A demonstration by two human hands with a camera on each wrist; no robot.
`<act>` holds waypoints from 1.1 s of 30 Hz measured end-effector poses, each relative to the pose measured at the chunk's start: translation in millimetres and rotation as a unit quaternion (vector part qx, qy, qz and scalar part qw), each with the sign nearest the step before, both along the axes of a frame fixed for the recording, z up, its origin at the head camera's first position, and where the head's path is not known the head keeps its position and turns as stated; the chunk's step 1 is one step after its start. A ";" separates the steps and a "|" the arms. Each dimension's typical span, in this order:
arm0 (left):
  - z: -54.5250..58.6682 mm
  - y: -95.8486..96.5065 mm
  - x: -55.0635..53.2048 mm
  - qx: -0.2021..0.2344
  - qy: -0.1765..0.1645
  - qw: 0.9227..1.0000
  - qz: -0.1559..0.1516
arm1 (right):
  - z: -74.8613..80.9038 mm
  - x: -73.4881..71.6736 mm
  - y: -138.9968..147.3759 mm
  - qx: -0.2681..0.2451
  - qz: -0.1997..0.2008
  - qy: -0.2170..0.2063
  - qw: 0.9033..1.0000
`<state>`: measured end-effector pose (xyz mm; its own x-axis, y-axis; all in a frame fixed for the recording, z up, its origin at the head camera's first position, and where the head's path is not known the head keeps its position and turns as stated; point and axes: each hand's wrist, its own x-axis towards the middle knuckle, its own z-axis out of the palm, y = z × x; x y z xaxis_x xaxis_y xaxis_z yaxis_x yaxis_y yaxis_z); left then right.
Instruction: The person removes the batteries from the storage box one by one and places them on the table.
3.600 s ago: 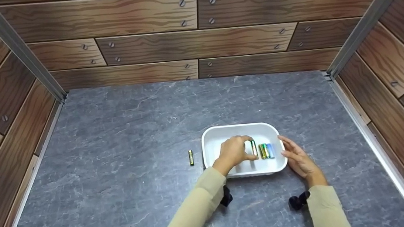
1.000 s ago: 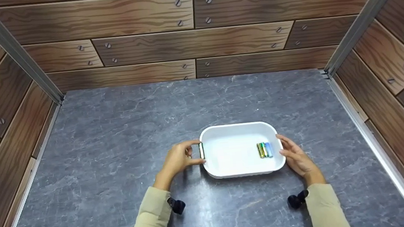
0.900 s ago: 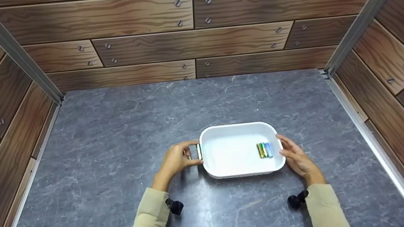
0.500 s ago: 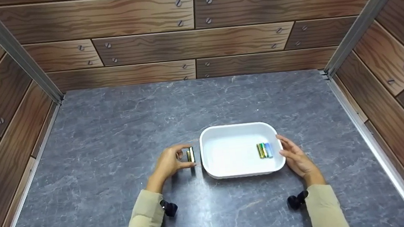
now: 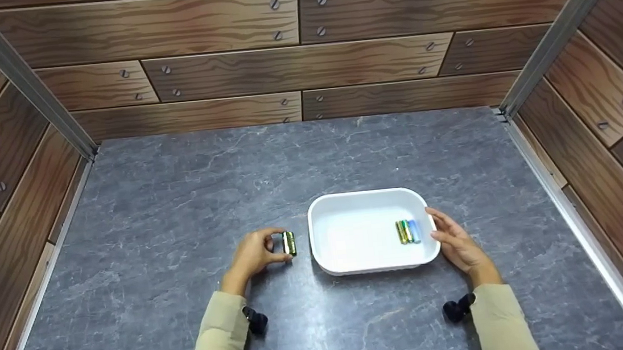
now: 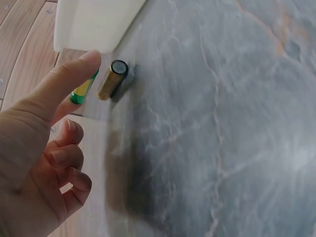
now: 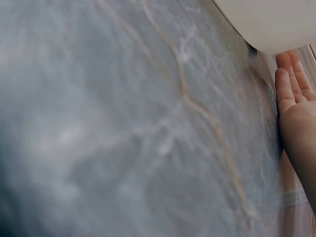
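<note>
With thumb and index finger at its two ends, my left hand [image 5: 253, 255] pinches a green-and-yellow battery [image 6: 84, 91] close over the table. Right beside it a gold-and-black battery [image 6: 113, 79] lies on the tabletop. Both sit left of a white plastic tub [image 5: 351, 234]. Inside the tub, toward its right wall, a few batteries [image 5: 404, 232] lie side by side, one of them bluish. My right hand [image 5: 463, 246] touches the tub's right side with fingers and thumb; in the right wrist view its fingers [image 7: 285, 86] look straight against the outer wall.
The grey marbled tabletop [image 5: 203, 179] spreads around the tub. Wood-plank panels [image 5: 244, 70] stand behind and on both sides, with metal rails [image 5: 559, 199] at the edges. A black wrist camera [image 5: 257, 321] sits under the left sleeve.
My left hand took a battery out of the tub, carried it left over the rim and lowered it beside the battery on the table. The right hand stayed at the tub.
</note>
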<state>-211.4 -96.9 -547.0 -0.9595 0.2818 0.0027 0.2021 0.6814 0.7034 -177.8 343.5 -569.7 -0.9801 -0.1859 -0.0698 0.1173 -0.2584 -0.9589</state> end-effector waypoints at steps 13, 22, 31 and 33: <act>-7.7 -2.6 -2.4 -0.024 -0.009 1.000 0.013 | -1.3 -0.6 1.4 -0.012 0.019 0.009 1.000; -8.7 -1.1 -1.8 -0.043 -0.005 0.999 0.016 | -0.3 0.3 0.2 -0.007 0.005 0.002 1.000; -4.7 -1.4 -0.8 -0.041 -0.017 0.999 0.007 | 1.6 0.9 -0.9 0.008 -0.015 -0.012 1.000; -2.9 -1.4 -0.7 -0.034 -0.022 0.999 0.008 | 1.7 1.0 -1.0 0.010 -0.019 -0.014 1.000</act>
